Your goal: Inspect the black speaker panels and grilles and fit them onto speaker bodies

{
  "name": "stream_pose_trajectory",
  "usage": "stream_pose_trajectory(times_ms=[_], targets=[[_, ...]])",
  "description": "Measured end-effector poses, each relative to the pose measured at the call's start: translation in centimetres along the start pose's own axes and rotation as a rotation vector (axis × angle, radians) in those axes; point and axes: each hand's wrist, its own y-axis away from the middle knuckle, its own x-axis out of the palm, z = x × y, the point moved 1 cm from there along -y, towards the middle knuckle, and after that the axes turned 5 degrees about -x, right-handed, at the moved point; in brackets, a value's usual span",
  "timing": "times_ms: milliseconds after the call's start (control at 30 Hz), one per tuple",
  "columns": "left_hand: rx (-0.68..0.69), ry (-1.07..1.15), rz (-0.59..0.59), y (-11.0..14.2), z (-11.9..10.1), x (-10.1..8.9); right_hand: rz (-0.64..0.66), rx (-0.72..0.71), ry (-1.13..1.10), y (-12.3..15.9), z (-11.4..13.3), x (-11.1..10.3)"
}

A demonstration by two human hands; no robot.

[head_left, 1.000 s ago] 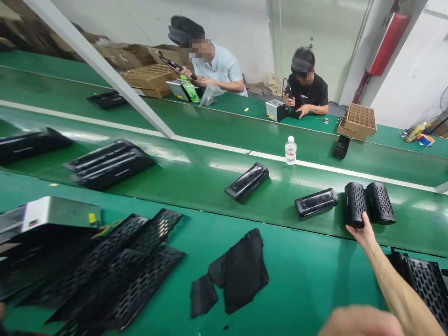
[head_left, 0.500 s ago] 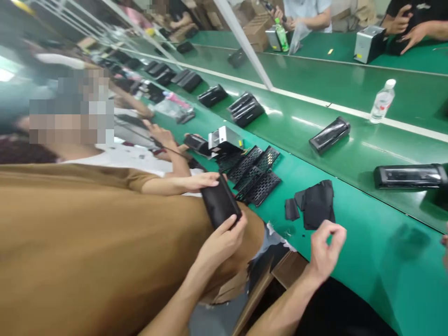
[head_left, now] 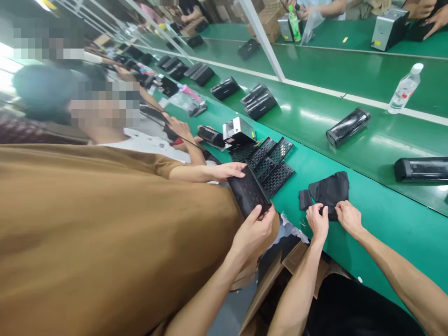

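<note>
My left hand (head_left: 317,221) and my right hand (head_left: 348,217) both rest at the near edge of a crumpled black foam sheet (head_left: 331,189), fingers closed on it. A smaller black foam piece (head_left: 305,199) lies just left of my left hand. Beyond the sheet, perforated black metal grilles (head_left: 273,177) lie stacked loosely on the green conveyor belt (head_left: 367,224). Nothing hides my hands.
A co-worker in a brown shirt (head_left: 105,224) stands close on the left, holding a perforated black panel (head_left: 249,191). A metal box (head_left: 238,131) and black speaker bodies (head_left: 348,127) stand beyond. Cardboard (head_left: 297,261) lies below the near belt edge.
My view has swung left along the belt. My right hand has left the speaker on the far belt, and both hands have come down onto the black foam sheet.
</note>
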Motion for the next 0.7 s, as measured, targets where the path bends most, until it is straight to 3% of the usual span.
stream_pose_trajectory(times_ms=[67, 167, 267, 367, 500, 667, 700], targets=[[-0.030, 0.142, 0.075, -0.2, 0.5, 0.5, 0.016, 0.010, 0.029, 0.2, -0.2, 0.1], [0.028, 0.220, 0.183, -0.2, 1.1, 1.3, 0.034, 0.021, 0.042, 0.1, -0.2, 0.0], [0.166, 0.125, 0.159, -0.2, 1.3, 1.3, 0.043, 0.015, 0.007, -0.3, -0.3, -0.4], [-0.005, 0.394, 0.124, 0.1, 0.8, 1.0, 0.029, 0.008, -0.074, -0.7, -0.8, -1.0], [-0.225, 0.745, 0.168, 0.4, 0.0, 0.9, -0.026, 0.042, -0.228, -0.9, -1.9, -1.4], [-0.555, 1.225, 0.181, 0.7, -1.3, 1.1, -0.212, 0.135, -0.540, -1.7, -4.7, -3.2], [-0.526, 1.110, 0.202, 0.8, -1.4, 0.7, -0.265, 0.162, -0.618, -1.8, -5.7, -4.0]])
